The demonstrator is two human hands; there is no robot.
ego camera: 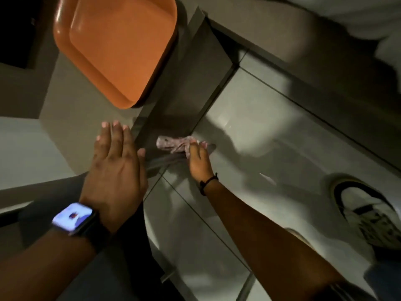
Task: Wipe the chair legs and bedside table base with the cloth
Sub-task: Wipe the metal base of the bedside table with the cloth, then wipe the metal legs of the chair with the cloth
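Observation:
My right hand grips a crumpled pinkish cloth and presses it low against the dark side panel of the bedside table, close to the tiled floor. My left hand lies flat with fingers spread on the table's pale top near its edge; a lit smartwatch is on that wrist. An orange tray rests on the tabletop beyond my left hand. No chair legs are visible.
Glossy grey floor tiles stretch to the right. A white and black sneaker stands at the right edge. White bedding hangs at the top right above a dark bed base.

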